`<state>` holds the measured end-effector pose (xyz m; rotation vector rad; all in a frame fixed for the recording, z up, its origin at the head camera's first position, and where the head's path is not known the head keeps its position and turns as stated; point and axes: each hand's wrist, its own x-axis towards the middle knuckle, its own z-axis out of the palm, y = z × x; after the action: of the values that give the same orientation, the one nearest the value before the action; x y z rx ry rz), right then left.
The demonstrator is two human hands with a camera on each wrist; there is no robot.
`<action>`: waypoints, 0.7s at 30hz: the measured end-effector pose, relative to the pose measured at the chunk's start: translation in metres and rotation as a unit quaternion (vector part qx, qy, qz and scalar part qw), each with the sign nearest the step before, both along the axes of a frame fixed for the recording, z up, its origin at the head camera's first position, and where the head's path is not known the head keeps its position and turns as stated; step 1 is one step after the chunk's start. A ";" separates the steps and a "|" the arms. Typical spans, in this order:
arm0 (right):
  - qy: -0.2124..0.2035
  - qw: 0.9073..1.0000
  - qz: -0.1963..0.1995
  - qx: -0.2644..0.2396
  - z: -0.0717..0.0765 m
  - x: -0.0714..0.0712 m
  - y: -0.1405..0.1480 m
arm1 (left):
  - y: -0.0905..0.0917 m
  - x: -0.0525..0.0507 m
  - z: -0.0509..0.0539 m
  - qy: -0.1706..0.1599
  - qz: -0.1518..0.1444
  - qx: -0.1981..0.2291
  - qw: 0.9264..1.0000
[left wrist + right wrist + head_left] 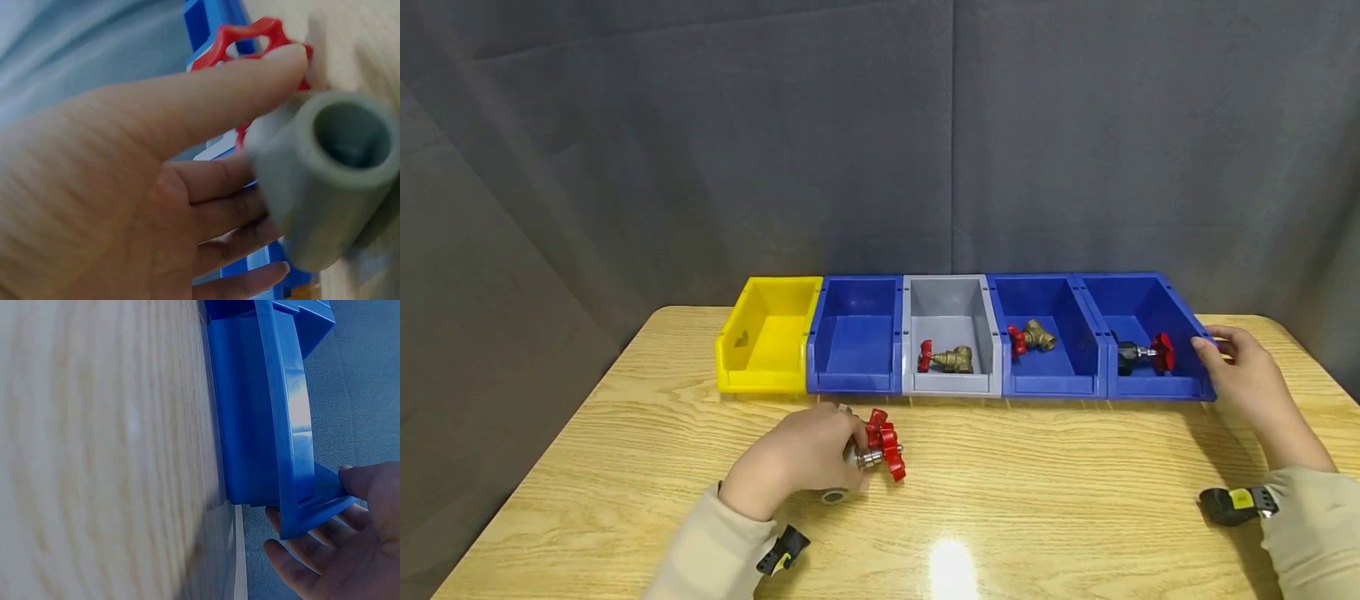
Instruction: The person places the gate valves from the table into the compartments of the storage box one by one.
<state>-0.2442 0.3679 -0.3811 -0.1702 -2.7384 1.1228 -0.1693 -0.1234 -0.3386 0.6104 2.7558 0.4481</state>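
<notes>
Over the table in front of the bins, my left hand (805,446) grips a grey-bodied valve (312,200) with a red handwheel. In the left wrist view its open pipe end faces the camera, with the thumb on one side and fingers on the other. A second red handwheel (876,423) shows close behind; whether its body is also held is hidden. My right hand (1251,379) pinches the side wall of the rightmost blue bin (1161,388), thumb over the rim and fingers outside. Inside that bin lies a black-bodied valve (1142,355) with a red handwheel.
Left of that bin stand another blue bin (1052,386) with a brass valve (1037,336), a grey bin (951,383) with a brass valve (953,359), a blue bin (853,383) and a yellow bin (762,382). A grey curtain (880,142) hangs behind the wooden table (1037,492).
</notes>
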 end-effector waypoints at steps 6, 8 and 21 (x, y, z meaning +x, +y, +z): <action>0.000 1.000 -0.002 0.001 0.000 0.002 0.000 | 0.007 0.003 -0.006 0.038 -0.010 -0.037 0.999; 0.000 1.000 -0.002 0.000 0.000 0.002 0.000 | 0.007 0.003 -0.006 0.043 -0.011 -0.039 0.998; 0.004 1.000 0.004 0.003 0.001 0.003 -0.001 | 0.003 0.003 -0.004 0.065 -0.033 -0.042 0.996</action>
<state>-0.2415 0.3666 -0.3806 -0.1542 -2.7382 1.1150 -0.1658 -0.1201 -0.3429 0.7305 2.8492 0.2846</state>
